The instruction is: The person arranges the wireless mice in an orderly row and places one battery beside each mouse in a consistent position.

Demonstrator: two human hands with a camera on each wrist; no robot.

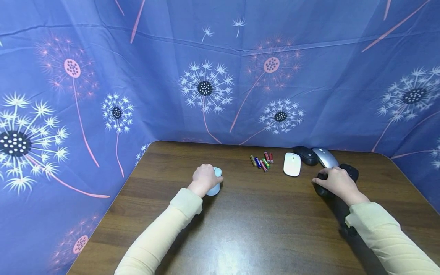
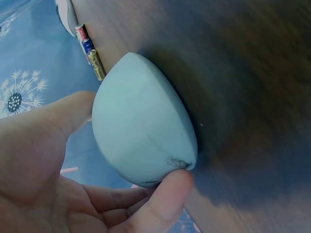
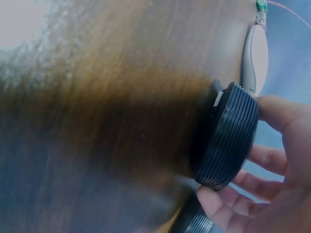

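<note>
My left hand [image 1: 203, 178] holds a light blue computer mouse [image 1: 214, 189] on the left part of the table. In the left wrist view, thumb and fingers grip the mouse [image 2: 141, 121] by its sides, and dark smudges mark its near end. Over at the right, my right hand [image 1: 340, 185] grips a black mouse [image 1: 321, 190] across its sides. Its ribbed end [image 3: 228, 141] faces the camera in the right wrist view. A second black mouse [image 1: 351, 171] lies just beyond that hand, partly hidden by it.
A white mouse [image 1: 291, 164], another black mouse [image 1: 306, 155] and a silver-grey mouse [image 1: 325, 157] sit near the back edge of the wooden table [image 1: 240, 217]. Several small batteries [image 1: 262, 162] lie left of them. A blue dandelion-print cloth [image 1: 154, 95] hangs behind.
</note>
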